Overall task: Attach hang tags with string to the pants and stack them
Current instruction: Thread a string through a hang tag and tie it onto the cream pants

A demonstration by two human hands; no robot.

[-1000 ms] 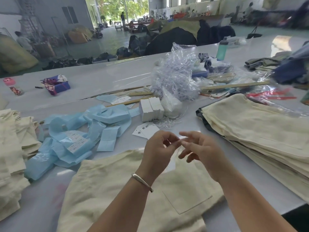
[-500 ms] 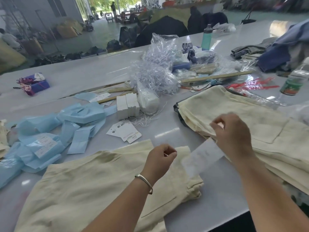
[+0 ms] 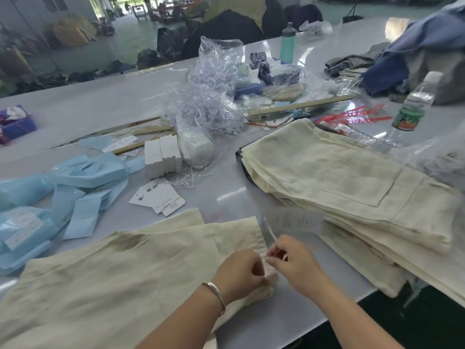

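Left hand (image 3: 240,272) curled, pinching pants (image 3: 113,285) corner at 6 o'clock; right hand (image 3: 293,264) just beside, fingertips pinching blurred hang tag (image 3: 292,224) string.

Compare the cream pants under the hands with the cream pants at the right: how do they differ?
The pants under the hands are a single piece lying spread out; the pants at the right form a folded stack of several. Both hands, left hand and right hand, work at the near pair's edge; the stack is untouched. Both are the same cream fabric.
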